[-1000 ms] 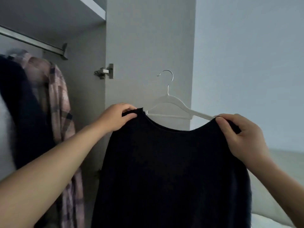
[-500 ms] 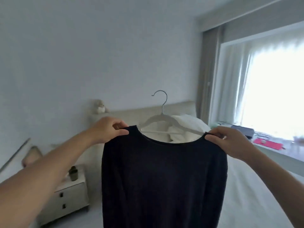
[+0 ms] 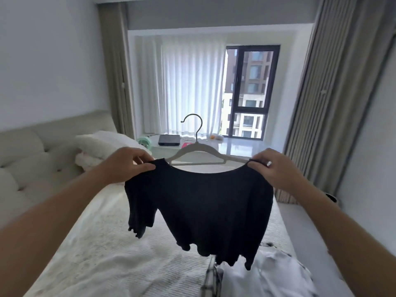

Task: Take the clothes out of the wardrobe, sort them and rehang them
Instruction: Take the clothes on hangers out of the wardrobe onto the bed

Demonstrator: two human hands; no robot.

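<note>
Black top (image 3: 205,202) on its white hanger (image 3: 199,153), pinched at both shoulders by left hand (image 3: 126,166) and right hand (image 3: 276,170), has swung from wardrobe to above the bed (image 3: 102,249), ready for sorting.

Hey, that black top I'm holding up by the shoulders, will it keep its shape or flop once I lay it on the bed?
The black top will probably flop: its hem hangs wavy and one sleeve droops. It looks light, since each hand, left hand and right hand, just pinches a shoulder. It may slip off the hanger.
</note>
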